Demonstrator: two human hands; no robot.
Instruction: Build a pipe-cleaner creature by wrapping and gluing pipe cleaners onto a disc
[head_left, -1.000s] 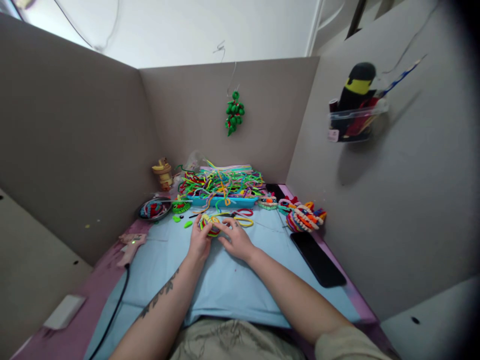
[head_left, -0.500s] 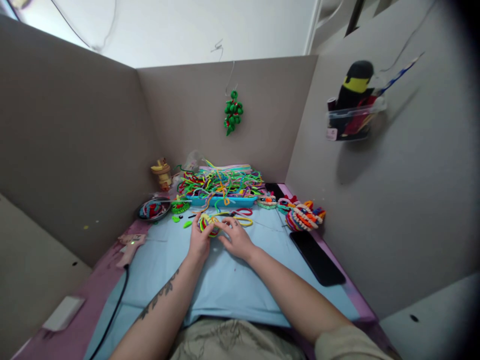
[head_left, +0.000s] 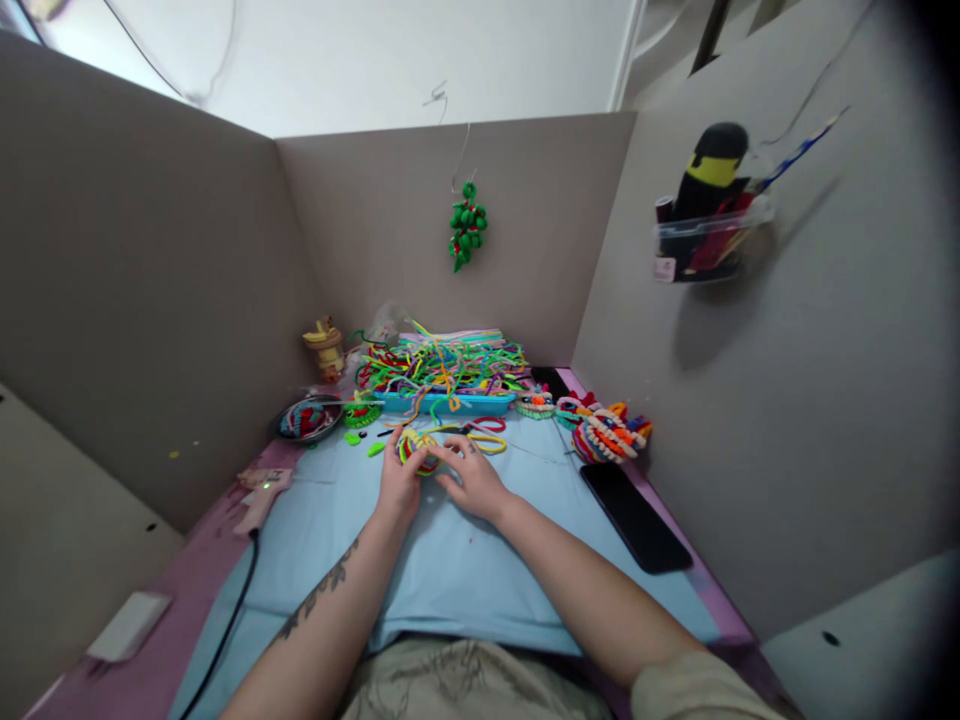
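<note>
Both my hands meet over a small coiled piece of coloured pipe cleaners (head_left: 417,449) on the light blue mat (head_left: 450,560). My left hand (head_left: 397,483) pinches the coil's left side with curled fingers. My right hand (head_left: 471,480) holds its right side, fingers bent onto it. A yellow pipe cleaner loop (head_left: 487,441) trails from the coil toward the right. Just beyond lies a blue tray (head_left: 450,403) heaped with loose pipe cleaners in many colours.
Grey partition walls enclose the desk on three sides. A black phone (head_left: 635,517) lies right of my arm, finished coiled pieces (head_left: 607,432) behind it. A dark bowl (head_left: 307,418) and a glue gun (head_left: 259,492) with cable sit left. A green ornament (head_left: 468,223) hangs on the back wall.
</note>
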